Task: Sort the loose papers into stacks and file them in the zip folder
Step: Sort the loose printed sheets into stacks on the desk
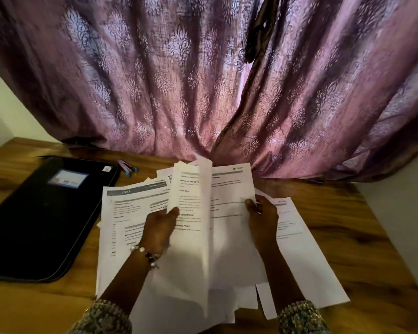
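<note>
Together, the left hand [158, 227] and right hand [262, 218] each pinch a side of a creased printed sheet [212, 213], raised above loose papers [121, 213] on the tabletop [348, 237].

Left hand [158, 225]: bare, no rings visible. Beaded bracelet [146, 255] at left wrist, pearl-white and dark beads, small dangling charm. Right hand [263, 219]: bare, wrist unadorned. Both forearms bare to sleeve cuffs [299, 314]; cuffs patterned, greenish-teal fabric with pale gold-toned embroidery, blurred at frame's bottom edge.
</note>
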